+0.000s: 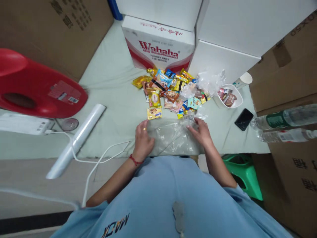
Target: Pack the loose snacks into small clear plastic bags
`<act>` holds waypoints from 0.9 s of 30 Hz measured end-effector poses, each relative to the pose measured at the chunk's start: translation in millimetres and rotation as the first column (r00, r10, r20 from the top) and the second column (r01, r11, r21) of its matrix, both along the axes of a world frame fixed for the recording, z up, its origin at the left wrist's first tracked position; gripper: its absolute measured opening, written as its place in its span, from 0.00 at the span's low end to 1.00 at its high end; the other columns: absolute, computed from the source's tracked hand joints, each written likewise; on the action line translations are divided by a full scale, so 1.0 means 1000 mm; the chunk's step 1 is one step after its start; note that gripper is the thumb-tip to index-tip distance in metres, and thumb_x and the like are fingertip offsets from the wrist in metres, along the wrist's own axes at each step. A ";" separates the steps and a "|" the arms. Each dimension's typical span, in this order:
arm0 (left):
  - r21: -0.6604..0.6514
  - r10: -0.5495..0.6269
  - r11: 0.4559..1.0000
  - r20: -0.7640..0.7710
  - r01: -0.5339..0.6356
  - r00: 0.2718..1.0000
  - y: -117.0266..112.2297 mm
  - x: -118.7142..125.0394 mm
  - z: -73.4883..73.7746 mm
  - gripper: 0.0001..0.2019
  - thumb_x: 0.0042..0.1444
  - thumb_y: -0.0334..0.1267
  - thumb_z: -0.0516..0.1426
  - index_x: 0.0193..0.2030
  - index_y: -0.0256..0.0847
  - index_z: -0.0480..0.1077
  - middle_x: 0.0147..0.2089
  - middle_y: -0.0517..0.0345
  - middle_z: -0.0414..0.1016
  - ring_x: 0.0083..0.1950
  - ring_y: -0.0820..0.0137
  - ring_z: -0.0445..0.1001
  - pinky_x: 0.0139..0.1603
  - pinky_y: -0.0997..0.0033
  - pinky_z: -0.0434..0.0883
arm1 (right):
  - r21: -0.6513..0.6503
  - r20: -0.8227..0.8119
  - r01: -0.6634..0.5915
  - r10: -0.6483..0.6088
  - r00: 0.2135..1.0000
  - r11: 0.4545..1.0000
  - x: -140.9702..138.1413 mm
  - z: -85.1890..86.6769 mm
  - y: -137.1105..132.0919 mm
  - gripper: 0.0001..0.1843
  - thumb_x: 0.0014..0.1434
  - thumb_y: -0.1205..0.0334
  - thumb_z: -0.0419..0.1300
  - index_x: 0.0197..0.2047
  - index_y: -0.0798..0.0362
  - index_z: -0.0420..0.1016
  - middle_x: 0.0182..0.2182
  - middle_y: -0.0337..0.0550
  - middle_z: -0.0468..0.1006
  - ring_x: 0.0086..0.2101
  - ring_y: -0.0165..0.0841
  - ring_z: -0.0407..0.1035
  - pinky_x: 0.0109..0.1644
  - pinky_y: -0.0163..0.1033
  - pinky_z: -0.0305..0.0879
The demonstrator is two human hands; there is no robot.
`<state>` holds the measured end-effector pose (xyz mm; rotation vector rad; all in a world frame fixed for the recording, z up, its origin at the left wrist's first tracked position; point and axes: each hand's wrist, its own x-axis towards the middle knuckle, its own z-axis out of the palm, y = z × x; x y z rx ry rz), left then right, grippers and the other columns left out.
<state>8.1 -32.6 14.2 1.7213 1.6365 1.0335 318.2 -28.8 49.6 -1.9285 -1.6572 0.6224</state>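
Note:
A clear plastic bag (170,137) lies flat on the cloth-covered table in front of me, between my hands. My left hand (143,140) rests at its left edge, fingers bent and thumb apart from them. On the other side, my right hand (202,133) touches the bag's upper right part, with a gap between thumb and fingers. Just beyond the bag is a heap of small wrapped snacks (164,81) in many colours. A yellow snack packet (154,113) lies nearest my left hand. Crumpled clear plastic (211,82) covers part of the heap's right side.
A white bowl (238,101) with several packets, a paper cup (245,78) and a black phone (244,119) are at right, near two plastic bottles (292,135). A Wahaba-style carton (158,49) stands behind. At left are a red jug (49,96), a plastic roll (76,140) and a white cable (106,150).

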 end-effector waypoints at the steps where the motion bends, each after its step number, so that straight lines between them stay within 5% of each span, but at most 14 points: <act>1: 0.059 -0.002 0.998 -0.056 0.005 0.998 -0.001 0.002 0.005 0.42 0.43 0.27 0.59 0.70 0.42 0.64 0.73 0.39 0.63 0.77 0.46 0.58 0.78 0.37 0.57 | 0.010 -0.010 0.037 -0.037 0.999 0.999 -0.010 -0.006 0.013 0.31 0.60 0.41 0.67 0.58 0.54 0.78 0.49 0.56 0.82 0.48 0.47 0.74 0.51 0.49 0.72; 5: 0.216 0.002 0.976 -0.142 0.029 0.990 -0.004 0.006 0.031 0.39 0.40 0.24 0.57 0.64 0.45 0.67 0.75 0.44 0.62 0.82 0.45 0.49 0.80 0.36 0.49 | 0.020 -0.036 -0.042 0.043 0.998 0.999 -0.042 -0.019 0.049 0.13 0.64 0.57 0.60 0.48 0.51 0.80 0.42 0.48 0.83 0.44 0.42 0.74 0.53 0.45 0.69; 8: 0.175 -0.140 0.973 -0.074 0.151 0.987 -0.003 0.007 0.047 0.32 0.39 0.26 0.56 0.56 0.46 0.70 0.69 0.46 0.70 0.76 0.48 0.62 0.77 0.40 0.57 | 0.036 0.036 -0.173 0.172 0.984 0.984 -0.058 -0.011 0.060 0.11 0.64 0.61 0.59 0.45 0.53 0.81 0.43 0.50 0.82 0.45 0.42 0.73 0.55 0.45 0.66; 11: 0.040 -0.189 0.982 0.197 0.185 0.962 0.004 0.009 0.052 0.28 0.38 0.29 0.55 0.51 0.45 0.71 0.63 0.48 0.75 0.68 0.52 0.70 0.71 0.45 0.65 | 0.017 0.166 -0.221 0.216 0.962 0.975 -0.070 0.007 0.064 0.11 0.67 0.63 0.58 0.46 0.55 0.82 0.40 0.51 0.81 0.43 0.43 0.72 0.54 0.45 0.65; 13: -0.069 -0.059 0.993 0.445 0.100 0.894 0.010 0.008 0.051 0.26 0.36 0.31 0.53 0.47 0.45 0.71 0.59 0.50 0.76 0.66 0.54 0.72 0.64 0.51 0.71 | 0.021 0.256 -0.234 0.221 0.941 0.972 -0.077 0.020 0.063 0.13 0.67 0.65 0.57 0.49 0.55 0.82 0.42 0.53 0.82 0.44 0.44 0.72 0.54 0.45 0.64; 16: -0.115 0.225 0.973 0.636 -0.198 0.738 0.013 0.002 0.054 0.22 0.34 0.31 0.52 0.41 0.45 0.68 0.51 0.53 0.75 0.60 0.58 0.73 0.54 0.62 0.73 | 0.035 0.373 -0.212 0.184 0.909 0.977 -0.083 0.036 0.058 0.15 0.69 0.65 0.56 0.53 0.54 0.81 0.45 0.56 0.82 0.46 0.48 0.72 0.52 0.46 0.65; 17: -0.067 0.272 0.952 0.636 -0.299 0.722 0.012 -0.001 0.058 0.20 0.35 0.31 0.53 0.41 0.45 0.67 0.49 0.54 0.74 0.58 0.60 0.74 0.53 0.64 0.72 | 0.034 0.400 -0.199 0.169 0.901 0.979 -0.085 0.040 0.056 0.15 0.69 0.64 0.56 0.53 0.54 0.81 0.45 0.57 0.82 0.46 0.49 0.73 0.50 0.46 0.65; 19: 0.093 0.251 0.932 0.534 -0.351 0.808 0.005 -0.005 0.069 0.17 0.41 0.30 0.55 0.41 0.46 0.68 0.47 0.56 0.73 0.55 0.61 0.74 0.54 0.63 0.72 | 0.032 0.434 -0.179 0.148 0.889 0.983 -0.087 0.047 0.050 0.15 0.70 0.64 0.56 0.52 0.52 0.82 0.45 0.57 0.82 0.44 0.48 0.74 0.46 0.45 0.66; 22: 0.229 0.001 0.973 0.170 -0.040 0.985 -0.011 0.007 0.084 0.13 0.52 0.35 0.60 0.46 0.47 0.72 0.51 0.52 0.76 0.57 0.56 0.73 0.62 0.54 0.70 | 0.059 0.441 -0.178 0.134 0.888 0.982 -0.091 0.055 0.044 0.14 0.69 0.63 0.56 0.51 0.51 0.82 0.44 0.55 0.83 0.39 0.43 0.75 0.41 0.42 0.66; 24: 0.185 -0.165 0.968 -0.041 0.170 0.985 -0.018 0.026 0.083 0.21 0.54 0.43 0.65 0.54 0.46 0.73 0.60 0.45 0.75 0.64 0.49 0.71 0.68 0.48 0.65 | 0.087 0.423 -0.191 0.137 0.896 0.978 -0.094 0.059 0.042 0.13 0.69 0.63 0.56 0.50 0.51 0.82 0.42 0.55 0.83 0.38 0.43 0.76 0.40 0.41 0.66; 27: 0.021 -0.310 0.948 -0.148 0.317 0.939 -0.017 0.059 0.061 0.33 0.53 0.53 0.68 0.62 0.40 0.70 0.66 0.34 0.73 0.68 0.41 0.69 0.70 0.39 0.61 | 0.099 0.355 -0.186 0.140 0.924 0.978 -0.097 0.062 0.041 0.14 0.68 0.62 0.57 0.50 0.52 0.82 0.39 0.53 0.85 0.40 0.44 0.78 0.42 0.42 0.67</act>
